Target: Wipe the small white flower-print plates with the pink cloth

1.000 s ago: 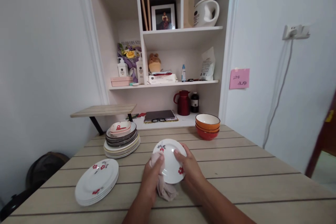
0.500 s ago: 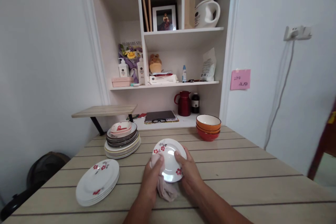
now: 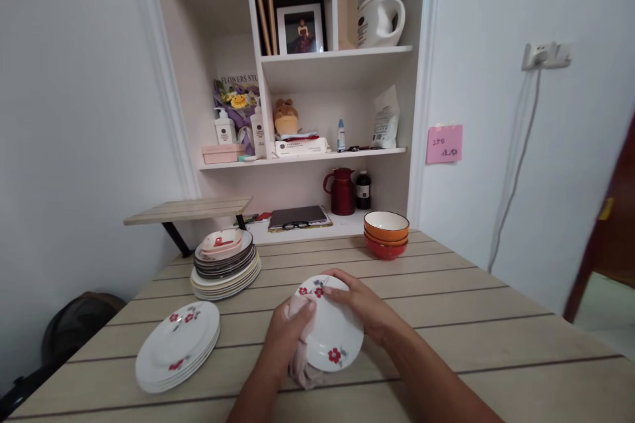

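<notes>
A white plate (image 3: 333, 334) with red flowers is held tilted above the table between my two hands. My right hand (image 3: 360, 301) grips its upper right rim, thumb on the face and fingers behind. My left hand (image 3: 288, 337) is closed on a pale pink cloth (image 3: 303, 370), pressing it against the plate's left rim with the thumb in front. The cloth's loose end hangs below the plate. To the left lies a stack of matching flowered plates (image 3: 163, 347).
Behind that stack stands a pile of dark- and yellow-rimmed plates (image 3: 225, 277) topped by small square dishes (image 3: 221, 242). Orange and red bowls (image 3: 385, 238) are stacked at the back right. A small raised shelf (image 3: 186, 209) juts out at the back left of the wooden table (image 3: 461, 324).
The plate has turned and tilted in my hands, its flowers shifting position. My right hand has moved from the right rim up to the top rim. The view has swung slightly right.
</notes>
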`<state>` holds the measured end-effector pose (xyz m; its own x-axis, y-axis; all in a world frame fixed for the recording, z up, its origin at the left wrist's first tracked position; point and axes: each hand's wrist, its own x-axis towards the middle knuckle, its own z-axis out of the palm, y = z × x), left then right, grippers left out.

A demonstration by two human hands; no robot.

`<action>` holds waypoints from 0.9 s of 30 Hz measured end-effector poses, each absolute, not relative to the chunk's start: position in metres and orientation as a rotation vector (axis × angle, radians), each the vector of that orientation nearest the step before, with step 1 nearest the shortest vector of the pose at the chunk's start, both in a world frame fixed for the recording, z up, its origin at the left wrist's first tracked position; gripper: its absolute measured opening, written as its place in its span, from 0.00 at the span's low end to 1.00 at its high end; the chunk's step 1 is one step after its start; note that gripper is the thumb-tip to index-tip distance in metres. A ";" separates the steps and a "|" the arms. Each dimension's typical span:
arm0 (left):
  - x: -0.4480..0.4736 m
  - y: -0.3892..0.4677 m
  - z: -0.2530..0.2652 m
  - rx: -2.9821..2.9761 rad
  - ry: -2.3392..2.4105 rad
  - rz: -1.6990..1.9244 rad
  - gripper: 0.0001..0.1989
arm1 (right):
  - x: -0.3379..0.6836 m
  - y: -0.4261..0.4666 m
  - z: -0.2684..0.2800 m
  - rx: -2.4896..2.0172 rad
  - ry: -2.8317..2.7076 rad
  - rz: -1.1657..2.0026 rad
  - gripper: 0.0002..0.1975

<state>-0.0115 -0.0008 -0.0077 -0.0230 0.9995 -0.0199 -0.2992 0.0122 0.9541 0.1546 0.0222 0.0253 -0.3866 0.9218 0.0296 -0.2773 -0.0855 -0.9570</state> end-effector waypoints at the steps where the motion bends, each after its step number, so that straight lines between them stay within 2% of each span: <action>1: -0.012 0.000 -0.009 0.953 1.015 1.337 0.27 | 0.153 0.022 0.025 -0.789 -1.236 1.636 0.19; 9: -0.008 -0.002 -0.007 0.843 0.940 1.393 0.29 | 0.132 0.026 0.014 -0.689 -0.903 1.516 0.23; 14: -0.006 -0.001 -0.009 0.813 0.968 1.428 0.29 | 0.126 0.027 0.010 -0.629 -0.788 1.546 0.25; 19: -0.006 -0.003 -0.008 0.840 0.977 1.462 0.29 | 0.139 0.027 0.018 -0.732 -0.988 1.615 0.23; 27: -0.008 -0.008 -0.010 1.090 0.924 1.213 0.24 | 0.167 0.029 0.025 -0.817 -1.368 1.568 0.21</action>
